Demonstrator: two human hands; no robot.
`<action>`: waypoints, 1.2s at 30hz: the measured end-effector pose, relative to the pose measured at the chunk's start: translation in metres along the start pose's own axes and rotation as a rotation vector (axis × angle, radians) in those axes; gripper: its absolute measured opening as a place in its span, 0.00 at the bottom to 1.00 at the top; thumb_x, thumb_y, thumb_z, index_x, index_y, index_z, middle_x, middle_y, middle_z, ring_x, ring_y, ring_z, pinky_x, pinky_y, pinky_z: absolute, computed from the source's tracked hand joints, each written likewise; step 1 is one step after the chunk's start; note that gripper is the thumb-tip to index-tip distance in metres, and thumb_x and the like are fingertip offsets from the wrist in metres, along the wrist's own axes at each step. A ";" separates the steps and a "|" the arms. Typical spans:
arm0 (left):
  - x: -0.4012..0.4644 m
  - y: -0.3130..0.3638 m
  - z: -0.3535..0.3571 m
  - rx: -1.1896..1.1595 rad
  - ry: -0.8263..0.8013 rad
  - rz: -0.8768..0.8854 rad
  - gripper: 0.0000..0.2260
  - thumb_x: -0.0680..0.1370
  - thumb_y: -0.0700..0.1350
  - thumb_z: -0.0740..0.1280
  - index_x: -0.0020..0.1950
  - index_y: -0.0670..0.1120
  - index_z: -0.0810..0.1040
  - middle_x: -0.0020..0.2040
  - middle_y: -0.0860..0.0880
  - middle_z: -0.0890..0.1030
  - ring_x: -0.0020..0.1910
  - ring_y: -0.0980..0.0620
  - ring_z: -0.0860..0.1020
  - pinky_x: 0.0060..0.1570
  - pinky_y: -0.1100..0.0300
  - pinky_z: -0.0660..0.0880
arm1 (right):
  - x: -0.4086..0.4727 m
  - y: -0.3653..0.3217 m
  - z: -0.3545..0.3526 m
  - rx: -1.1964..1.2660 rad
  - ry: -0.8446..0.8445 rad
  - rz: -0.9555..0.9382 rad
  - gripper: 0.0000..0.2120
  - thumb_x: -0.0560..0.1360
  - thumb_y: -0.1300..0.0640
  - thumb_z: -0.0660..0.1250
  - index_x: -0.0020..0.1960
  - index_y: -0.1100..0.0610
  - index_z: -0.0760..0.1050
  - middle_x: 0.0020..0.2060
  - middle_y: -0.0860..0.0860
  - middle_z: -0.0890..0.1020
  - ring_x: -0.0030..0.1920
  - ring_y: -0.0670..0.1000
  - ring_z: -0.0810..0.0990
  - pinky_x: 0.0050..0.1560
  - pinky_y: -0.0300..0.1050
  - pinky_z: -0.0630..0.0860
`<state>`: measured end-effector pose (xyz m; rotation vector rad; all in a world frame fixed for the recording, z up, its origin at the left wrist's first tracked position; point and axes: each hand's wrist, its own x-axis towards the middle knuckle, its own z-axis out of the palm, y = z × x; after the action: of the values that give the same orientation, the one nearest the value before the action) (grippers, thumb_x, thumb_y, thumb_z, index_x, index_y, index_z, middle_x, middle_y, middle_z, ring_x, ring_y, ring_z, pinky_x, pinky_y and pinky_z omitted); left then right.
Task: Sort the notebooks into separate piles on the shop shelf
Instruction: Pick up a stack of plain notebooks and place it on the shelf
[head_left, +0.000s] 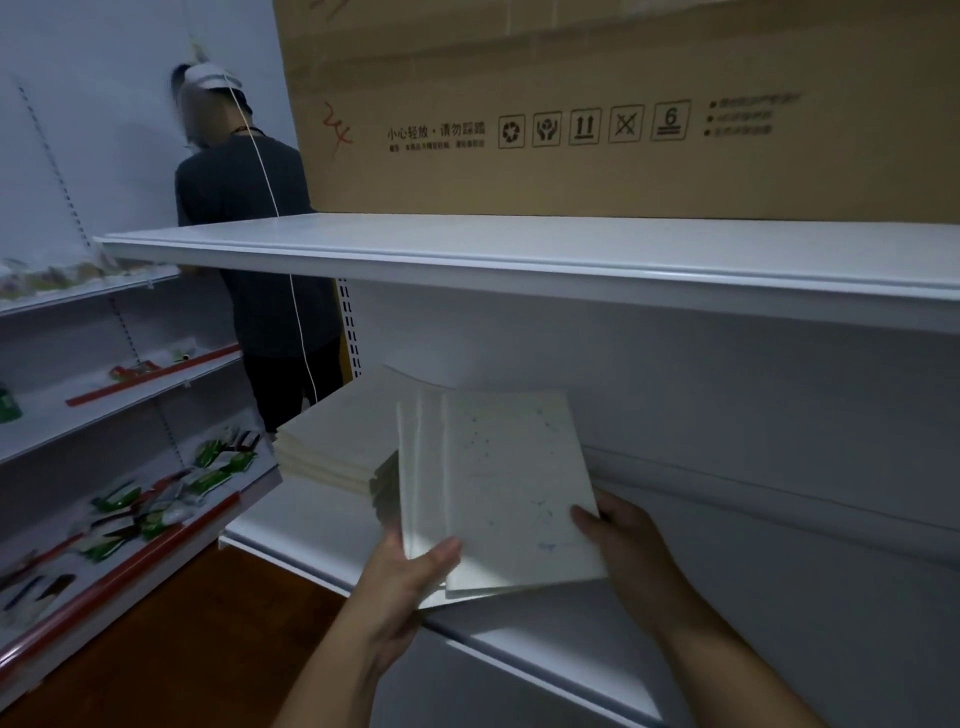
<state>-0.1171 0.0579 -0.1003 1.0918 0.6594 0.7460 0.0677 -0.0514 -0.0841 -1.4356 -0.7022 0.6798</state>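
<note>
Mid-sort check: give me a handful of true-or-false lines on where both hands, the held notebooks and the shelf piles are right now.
1. Both hands hold the fanned notebooks. True: the left hand grips the near left corner, the right hand the right edge.
2. The upper shelf carries a notebook pile. False: no notebooks lie on it.
3. A cream notebook pile lies on the lower shelf, left of the held ones. True.
4. The cardboard box sits on the floor. False: it stands behind the upper shelf.
5. The other person faces this shelf. False: they are turned away.
</note>
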 end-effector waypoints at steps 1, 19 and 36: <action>0.001 -0.002 0.005 0.008 -0.027 -0.010 0.29 0.66 0.34 0.75 0.63 0.49 0.71 0.54 0.42 0.82 0.53 0.43 0.81 0.48 0.55 0.79 | -0.002 0.002 0.004 -0.035 0.002 -0.001 0.13 0.77 0.67 0.62 0.51 0.53 0.80 0.45 0.50 0.85 0.44 0.49 0.83 0.49 0.42 0.78; 0.028 -0.067 0.140 0.059 -0.446 -0.273 0.16 0.78 0.48 0.66 0.64 0.46 0.75 0.55 0.46 0.83 0.53 0.46 0.82 0.56 0.47 0.78 | -0.070 -0.012 -0.107 -0.341 0.457 0.194 0.12 0.80 0.62 0.57 0.55 0.47 0.73 0.52 0.47 0.79 0.47 0.46 0.78 0.52 0.42 0.73; -0.043 -0.129 0.354 0.255 -0.552 -0.339 0.12 0.82 0.50 0.59 0.56 0.44 0.77 0.49 0.47 0.84 0.49 0.47 0.82 0.50 0.53 0.78 | -0.145 -0.013 -0.335 -0.349 0.702 0.222 0.15 0.77 0.67 0.56 0.49 0.56 0.80 0.47 0.54 0.83 0.44 0.53 0.81 0.55 0.50 0.78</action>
<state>0.1606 -0.2001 -0.1019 1.3060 0.4504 0.0528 0.2356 -0.3756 -0.0784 -1.9437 -0.1064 0.1800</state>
